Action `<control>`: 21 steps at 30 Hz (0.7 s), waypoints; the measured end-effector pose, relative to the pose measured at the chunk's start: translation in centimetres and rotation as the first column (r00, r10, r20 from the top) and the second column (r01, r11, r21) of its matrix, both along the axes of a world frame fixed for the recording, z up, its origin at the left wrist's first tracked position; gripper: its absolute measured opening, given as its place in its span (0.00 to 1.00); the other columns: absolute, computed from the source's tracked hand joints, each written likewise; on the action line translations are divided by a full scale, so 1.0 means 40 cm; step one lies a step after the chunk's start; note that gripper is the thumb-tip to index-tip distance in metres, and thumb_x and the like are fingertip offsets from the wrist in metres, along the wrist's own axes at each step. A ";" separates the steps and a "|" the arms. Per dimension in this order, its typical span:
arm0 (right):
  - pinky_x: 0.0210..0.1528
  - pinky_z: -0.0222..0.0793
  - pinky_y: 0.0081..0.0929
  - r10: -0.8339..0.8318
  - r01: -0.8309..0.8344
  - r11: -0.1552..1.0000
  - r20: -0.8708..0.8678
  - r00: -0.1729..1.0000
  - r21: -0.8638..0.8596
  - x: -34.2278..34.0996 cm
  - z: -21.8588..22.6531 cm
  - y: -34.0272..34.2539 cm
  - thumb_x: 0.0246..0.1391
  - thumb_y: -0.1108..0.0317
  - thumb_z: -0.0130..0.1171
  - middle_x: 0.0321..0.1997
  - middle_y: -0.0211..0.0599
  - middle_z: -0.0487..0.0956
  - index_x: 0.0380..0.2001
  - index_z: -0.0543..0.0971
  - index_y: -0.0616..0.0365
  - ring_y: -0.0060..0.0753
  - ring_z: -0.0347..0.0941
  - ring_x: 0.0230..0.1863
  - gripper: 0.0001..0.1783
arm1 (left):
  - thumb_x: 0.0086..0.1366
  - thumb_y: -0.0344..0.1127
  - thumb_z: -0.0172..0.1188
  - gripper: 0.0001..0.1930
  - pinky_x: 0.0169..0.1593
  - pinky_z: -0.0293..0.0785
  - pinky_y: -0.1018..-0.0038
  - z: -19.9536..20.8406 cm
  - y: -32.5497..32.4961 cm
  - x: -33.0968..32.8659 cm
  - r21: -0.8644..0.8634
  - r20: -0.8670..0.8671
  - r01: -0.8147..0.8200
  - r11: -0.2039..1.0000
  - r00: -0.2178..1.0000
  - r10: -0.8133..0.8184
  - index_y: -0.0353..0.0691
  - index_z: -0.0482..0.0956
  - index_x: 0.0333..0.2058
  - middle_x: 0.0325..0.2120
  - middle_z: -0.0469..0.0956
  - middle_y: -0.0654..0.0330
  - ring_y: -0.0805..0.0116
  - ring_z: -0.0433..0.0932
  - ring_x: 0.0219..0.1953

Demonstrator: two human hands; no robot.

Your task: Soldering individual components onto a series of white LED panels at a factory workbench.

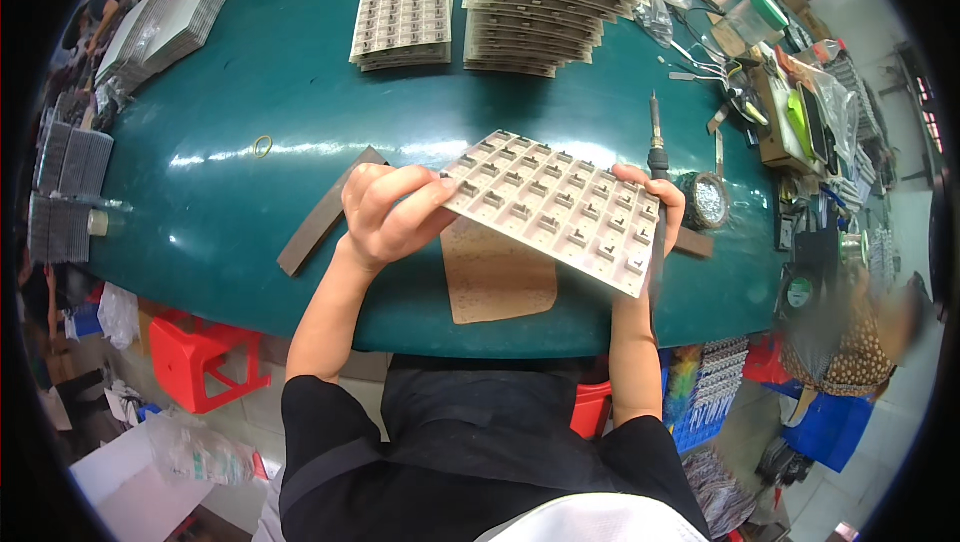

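Note:
A pale circuit board panel (545, 204) with rows of small raised dark parts is held tilted above the table between my hands. My left hand (390, 210) pinches its left edge with thumb and fingers. Around its right edge closes my right hand (668, 204), which also holds a soldering iron (656, 157), its tip pointing away from me. Beneath the panel lies a brown sheet (500, 292), partly covered. Dark flat bars lie to either side, the left bar (325, 222) near my left wrist and the right bar (693, 243) beside my right hand.
Farther back stand a tall stack of panels (540, 17) and a shorter stack (402, 17). A round tin (706, 200) sits right of my right hand. Cables, tools and a green-lidded jar (760, 14) crowd the right side. Grey stacks (75, 162) line the left edge.

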State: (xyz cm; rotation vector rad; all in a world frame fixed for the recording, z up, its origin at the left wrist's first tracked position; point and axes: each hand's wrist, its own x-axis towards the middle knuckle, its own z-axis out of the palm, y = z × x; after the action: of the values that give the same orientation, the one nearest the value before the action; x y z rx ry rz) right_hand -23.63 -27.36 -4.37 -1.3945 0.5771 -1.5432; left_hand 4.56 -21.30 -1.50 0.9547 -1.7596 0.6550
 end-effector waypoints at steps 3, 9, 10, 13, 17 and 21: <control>0.57 0.68 0.41 0.032 -0.034 0.999 0.065 0.997 0.029 -0.012 -0.019 -0.007 0.66 0.52 0.52 0.51 0.60 0.77 0.51 0.66 0.57 0.45 0.74 0.53 0.21 | 0.50 0.35 0.73 0.19 0.28 0.63 0.74 0.000 0.006 0.003 0.005 0.004 0.029 1.000 1.000 -0.029 0.46 0.78 0.41 0.35 0.75 0.66 0.71 0.70 0.25; 0.56 0.71 0.43 0.131 -0.138 0.990 0.172 0.976 0.027 -0.009 -0.028 -0.018 0.67 0.58 0.49 0.52 0.64 0.76 0.53 0.65 0.57 0.46 0.75 0.52 0.18 | 0.50 0.38 0.73 0.20 0.28 0.63 0.74 0.010 0.020 0.004 0.016 -0.002 0.077 0.997 0.997 -0.077 0.46 0.78 0.41 0.35 0.74 0.66 0.71 0.70 0.25; 0.56 0.71 0.43 0.129 -0.136 0.990 0.171 0.977 0.029 -0.013 -0.028 -0.018 0.67 0.58 0.49 0.52 0.64 0.76 0.53 0.65 0.57 0.46 0.75 0.52 0.18 | 0.50 0.39 0.73 0.20 0.28 0.63 0.74 0.009 0.019 0.002 0.015 -0.020 0.082 0.997 0.996 -0.082 0.46 0.78 0.41 0.34 0.73 0.66 0.71 0.69 0.25; 0.54 0.77 0.42 0.212 -0.249 0.966 0.331 0.920 0.073 -0.023 -0.027 -0.023 0.63 0.67 0.52 0.56 0.59 0.73 0.55 0.65 0.55 0.46 0.75 0.53 0.18 | 0.49 0.39 0.74 0.21 0.28 0.62 0.73 0.012 0.021 0.005 0.051 -0.058 0.113 0.992 0.992 -0.110 0.46 0.78 0.41 0.32 0.69 0.65 0.69 0.65 0.24; 0.54 0.77 0.40 0.127 -0.162 0.982 0.297 0.947 0.096 -0.027 -0.036 -0.029 0.64 0.65 0.52 0.55 0.59 0.74 0.55 0.64 0.56 0.44 0.76 0.53 0.19 | 0.49 0.27 0.65 0.18 0.27 0.60 0.73 0.025 0.023 0.006 0.062 -0.174 0.177 0.982 0.971 -0.164 0.45 0.76 0.41 0.30 0.65 0.64 0.68 0.62 0.23; 0.55 0.72 0.40 0.164 -0.192 0.981 0.359 0.919 0.042 -0.023 -0.041 -0.036 0.64 0.68 0.50 0.54 0.64 0.75 0.54 0.65 0.58 0.44 0.75 0.52 0.17 | 0.48 0.17 0.58 0.21 0.27 0.61 0.73 0.008 0.023 0.011 0.041 -0.235 0.114 0.993 0.967 -0.102 0.42 0.71 0.43 0.29 0.68 0.63 0.68 0.64 0.23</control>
State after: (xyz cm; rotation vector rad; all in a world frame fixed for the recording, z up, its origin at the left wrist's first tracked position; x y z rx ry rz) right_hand -24.56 -28.79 -6.00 -1.0446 0.2759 -1.5577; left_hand 5.01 -20.39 -1.17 0.9254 -1.6144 0.4102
